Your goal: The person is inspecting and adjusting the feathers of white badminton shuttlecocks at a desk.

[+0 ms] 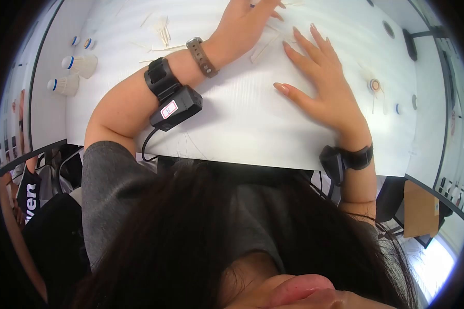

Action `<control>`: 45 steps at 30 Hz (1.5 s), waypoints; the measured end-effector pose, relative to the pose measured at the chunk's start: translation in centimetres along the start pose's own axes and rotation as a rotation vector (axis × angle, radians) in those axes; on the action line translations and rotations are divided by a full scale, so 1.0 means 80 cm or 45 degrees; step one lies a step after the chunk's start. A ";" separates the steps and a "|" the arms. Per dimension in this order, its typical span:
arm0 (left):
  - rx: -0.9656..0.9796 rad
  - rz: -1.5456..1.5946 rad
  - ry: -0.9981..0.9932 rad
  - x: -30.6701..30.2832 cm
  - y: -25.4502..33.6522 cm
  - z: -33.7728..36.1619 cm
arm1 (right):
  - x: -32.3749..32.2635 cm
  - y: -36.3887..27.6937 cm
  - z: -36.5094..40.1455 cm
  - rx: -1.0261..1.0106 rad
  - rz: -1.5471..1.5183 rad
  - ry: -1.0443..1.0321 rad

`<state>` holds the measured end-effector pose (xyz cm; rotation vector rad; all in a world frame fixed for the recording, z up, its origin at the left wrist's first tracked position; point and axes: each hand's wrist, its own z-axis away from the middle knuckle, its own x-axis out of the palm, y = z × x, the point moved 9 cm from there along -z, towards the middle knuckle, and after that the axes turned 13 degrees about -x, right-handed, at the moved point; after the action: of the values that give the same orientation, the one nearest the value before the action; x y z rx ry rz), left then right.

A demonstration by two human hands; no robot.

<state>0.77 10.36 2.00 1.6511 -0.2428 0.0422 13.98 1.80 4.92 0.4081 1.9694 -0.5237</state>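
My left hand (245, 26) is at the top edge, with its fingers bent and partly cut off by the frame. A small dark blue bit shows between them, but what they hold is hidden. Thin pale sticks (263, 49) lie on the white table (252, 118) just below those fingers. My right hand (319, 77) rests to the right, palm down, fingers spread, holding nothing. Farther left on the table is a loose pile of similar pale sticks (165, 33). Right of my right hand sits a small round piece (374, 84) with thin strands around it.
Two white shuttlecocks (82, 65) (66, 85) lie at the left side. Near them are two small blue-banded corks (75, 40) (89, 44). Another blue-banded piece (399, 108) is at the right. Black devices are strapped to both forearms, the left one cabled (178, 108). A cardboard piece (420, 208) stands lower right.
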 end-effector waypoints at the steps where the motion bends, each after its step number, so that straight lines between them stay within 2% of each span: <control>1: -0.024 0.011 -0.016 0.002 -0.001 0.000 | 0.002 0.001 0.000 0.000 0.011 -0.010; 7: -0.023 0.008 -0.057 0.005 0.000 -0.001 | 0.003 0.010 -0.001 0.008 0.004 0.004; 13: 0.056 -0.044 -0.023 0.001 0.004 -0.001 | -0.006 0.024 0.007 0.074 -0.096 0.132; 16: 0.058 -0.045 -0.024 0.003 0.009 0.001 | -0.012 0.039 0.019 0.248 -0.089 0.216; 19: 0.065 -0.083 0.014 -0.003 0.006 -0.001 | -0.022 0.032 0.015 0.185 0.186 0.240; 25: 0.061 -0.071 0.040 -0.006 0.006 0.000 | -0.002 -0.016 -0.019 -0.132 -0.048 0.045; 30: 0.059 -0.086 0.042 -0.004 0.008 -0.001 | 0.019 -0.017 -0.016 -0.111 -0.089 -0.091; 42: 0.068 -0.135 0.024 -0.003 0.012 -0.001 | -0.007 -0.001 -0.008 -0.009 -0.049 0.102; 45: 0.022 -0.109 0.010 -0.002 0.009 0.000 | 0.000 -0.004 -0.009 -0.062 0.128 -0.050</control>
<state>0.48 10.30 2.71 1.6768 -0.1664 -0.0138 13.27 1.88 5.25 0.4606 1.9087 -0.4163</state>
